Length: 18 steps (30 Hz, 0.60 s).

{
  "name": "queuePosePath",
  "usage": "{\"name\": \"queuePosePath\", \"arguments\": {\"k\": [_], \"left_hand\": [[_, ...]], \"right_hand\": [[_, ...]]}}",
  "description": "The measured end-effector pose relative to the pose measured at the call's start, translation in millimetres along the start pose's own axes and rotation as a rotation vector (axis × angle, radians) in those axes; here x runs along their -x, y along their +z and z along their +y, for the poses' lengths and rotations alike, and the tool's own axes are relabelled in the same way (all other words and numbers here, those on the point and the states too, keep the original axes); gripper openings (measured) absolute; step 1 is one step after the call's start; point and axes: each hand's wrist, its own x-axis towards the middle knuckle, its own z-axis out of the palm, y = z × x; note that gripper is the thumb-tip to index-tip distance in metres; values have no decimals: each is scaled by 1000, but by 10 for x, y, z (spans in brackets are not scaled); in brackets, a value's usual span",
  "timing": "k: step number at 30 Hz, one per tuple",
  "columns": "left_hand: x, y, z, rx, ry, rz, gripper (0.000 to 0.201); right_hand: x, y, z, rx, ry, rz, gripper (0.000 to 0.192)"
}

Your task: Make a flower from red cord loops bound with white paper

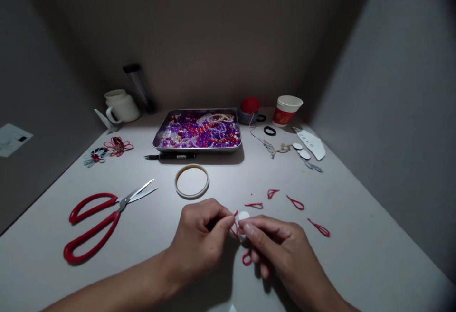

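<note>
Low in the frame's centre, the left hand (201, 233) pinches a red cord loop (234, 229) against a small white disc (243, 217), which the right hand (274, 248) grips at its edge. The cord looks light and limp, best pinched at its joined tip; its long axis runs roughly toward the disc. Red scissors (98, 222) lie at left on the desk (356, 264).

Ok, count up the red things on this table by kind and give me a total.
Red-handled scissors: 1
Loose red cord loops lying flat: 4
Red cord loops at the left hand and right hand, by the white disc: at least 2
Red knotted cord flower: 1
Red pincushion: 1
Red-and-white paper cup: 1
Total: 10, not counting red beads in the tray
</note>
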Motion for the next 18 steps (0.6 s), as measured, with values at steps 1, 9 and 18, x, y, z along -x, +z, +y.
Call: {"name": "queuePosePath", "arguments": {"k": [1,9,18], "left_hand": [[18,6,-9,-51,69,-13,19],[56,23,-30,-189,248,-94,22],[-83,-41,62,405,-447,-329,15]], "right_hand": [[-2,10,1,-8,4,5,34],[-40,-9,49,-130,66,-77,31],[-29,-10,83,-207,-71,-123,19]]}}
